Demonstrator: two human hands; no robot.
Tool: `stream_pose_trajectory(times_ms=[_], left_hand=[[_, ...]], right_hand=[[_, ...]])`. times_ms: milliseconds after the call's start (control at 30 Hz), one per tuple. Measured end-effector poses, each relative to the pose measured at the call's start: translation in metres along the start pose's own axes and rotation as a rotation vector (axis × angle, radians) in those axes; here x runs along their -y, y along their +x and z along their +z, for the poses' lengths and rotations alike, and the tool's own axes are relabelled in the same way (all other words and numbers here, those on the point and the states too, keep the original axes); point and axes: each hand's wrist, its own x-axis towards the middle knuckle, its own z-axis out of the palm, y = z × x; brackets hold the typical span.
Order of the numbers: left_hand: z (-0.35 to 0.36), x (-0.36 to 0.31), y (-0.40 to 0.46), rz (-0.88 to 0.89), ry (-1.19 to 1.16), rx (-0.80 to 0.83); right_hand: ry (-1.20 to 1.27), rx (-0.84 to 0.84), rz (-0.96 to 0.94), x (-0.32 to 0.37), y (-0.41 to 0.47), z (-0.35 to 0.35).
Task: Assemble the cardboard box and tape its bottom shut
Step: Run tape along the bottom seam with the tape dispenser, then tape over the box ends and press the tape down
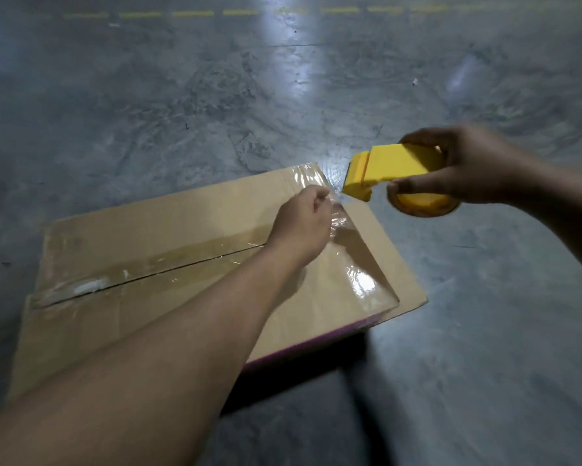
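Note:
A brown cardboard box (148, 230) lies on the floor with its closed flaps facing up. Clear tape runs along the centre seam, and a second shiny strip (360, 270) crosses the right end. My left hand (303, 223) hovers over the box near its far right corner, fingers curled and pinching the loose clear tape (336, 210) that stretches to the dispenser. My right hand (461, 166) grips a yellow tape dispenser (394, 169), held in the air just beyond the box's far right corner, its cutter end pointing at the left hand.
Grey polished concrete floor (215, 95) surrounds the box on all sides. A dashed yellow line (192, 13) runs across the floor far ahead. The box's near right side shows a purple edge (316, 344).

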Motion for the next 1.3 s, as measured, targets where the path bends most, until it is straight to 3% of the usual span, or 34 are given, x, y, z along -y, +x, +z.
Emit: stream_pose_trajectory(times_ms=[100, 200, 267, 400, 1033, 1300], left_hand=[[-0.024, -0.001, 0.006, -0.204, -0.362, -0.02], [-0.048, -0.012, -0.003, -0.47, -0.692, 0.18], [-0.06, -0.014, -0.008, -0.508, -0.789, 0.287], [-0.076, -0.013, -0.012, -0.501, -0.908, 0.244], [-0.073, -0.058, 0.007, -0.494, -0.843, 0.125], [-0.081, -0.043, 0.014, -0.525, -0.817, 0.171]], right_hand=[[0.02, -0.008, -0.035, 0.03, -0.007, -0.003], [0.113, 0.02, -0.093, 0.058, -0.011, -0.001], [0.155, 0.028, -0.132, 0.07, -0.01, 0.003], [0.2, 0.032, -0.165, 0.079, -0.002, 0.011], [0.381, -0.069, -0.31, 0.028, 0.028, 0.017], [0.393, -0.072, -0.339, 0.032, 0.03, 0.029]])
